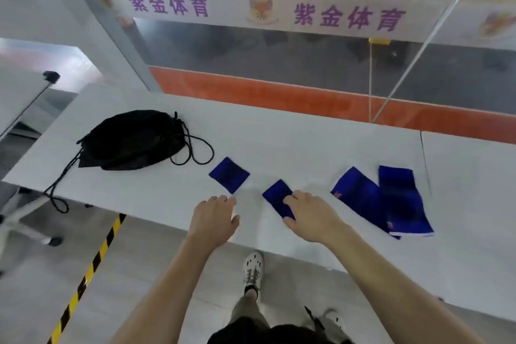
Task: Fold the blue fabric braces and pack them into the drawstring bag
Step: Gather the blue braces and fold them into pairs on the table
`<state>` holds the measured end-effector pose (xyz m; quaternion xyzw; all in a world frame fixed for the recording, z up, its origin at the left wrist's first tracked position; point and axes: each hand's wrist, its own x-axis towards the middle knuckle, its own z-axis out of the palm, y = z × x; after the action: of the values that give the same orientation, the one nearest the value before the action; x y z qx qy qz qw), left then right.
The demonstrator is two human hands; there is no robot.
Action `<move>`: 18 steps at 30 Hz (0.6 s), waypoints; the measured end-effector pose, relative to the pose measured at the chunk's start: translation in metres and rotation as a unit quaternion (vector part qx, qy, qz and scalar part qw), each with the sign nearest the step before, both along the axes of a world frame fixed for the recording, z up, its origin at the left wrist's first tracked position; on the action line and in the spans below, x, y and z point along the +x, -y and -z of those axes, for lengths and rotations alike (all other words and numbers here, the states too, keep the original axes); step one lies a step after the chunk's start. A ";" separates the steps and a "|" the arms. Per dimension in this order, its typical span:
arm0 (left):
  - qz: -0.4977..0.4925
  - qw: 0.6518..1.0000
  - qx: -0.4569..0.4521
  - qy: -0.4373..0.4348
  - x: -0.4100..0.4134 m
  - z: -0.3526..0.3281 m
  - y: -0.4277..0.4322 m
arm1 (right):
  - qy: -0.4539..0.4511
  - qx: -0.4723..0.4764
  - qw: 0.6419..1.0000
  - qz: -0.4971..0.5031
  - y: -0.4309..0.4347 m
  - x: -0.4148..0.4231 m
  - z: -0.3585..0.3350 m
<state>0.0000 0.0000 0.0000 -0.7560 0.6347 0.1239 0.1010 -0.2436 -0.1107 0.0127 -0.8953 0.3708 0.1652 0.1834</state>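
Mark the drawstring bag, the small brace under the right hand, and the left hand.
drawstring bag (131,139), head view, middle of body
small brace (276,195), head view, exposed upper part
left hand (213,218), head view, back of hand

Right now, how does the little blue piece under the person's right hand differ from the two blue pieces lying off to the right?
The small brace under the right hand, call it the small brace, is short and compact; the two long braces are clearly longer. The small brace lies alone with fingers resting on it; the long braces overlap each other, untouched. The long braces show small red marks near their ends; none shows on the small brace. All are deep blue fabric, flat on the white table.
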 end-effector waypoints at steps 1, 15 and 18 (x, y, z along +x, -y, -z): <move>-0.001 1.000 -0.001 -0.005 0.016 0.011 0.011 | -0.014 0.017 1.000 0.002 0.004 0.012 0.004; -0.211 0.974 0.040 -0.070 0.102 0.125 0.115 | 0.031 -0.031 0.989 0.144 0.021 0.025 0.014; -0.193 0.971 0.010 -0.140 0.098 0.123 0.125 | 0.034 -0.046 0.980 0.190 0.014 -0.003 0.013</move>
<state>0.0982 -0.1245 -0.1231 -0.8381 0.4837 0.2520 -0.0065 -0.2471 -0.1245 0.0000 -0.8213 0.5346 0.0796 0.1826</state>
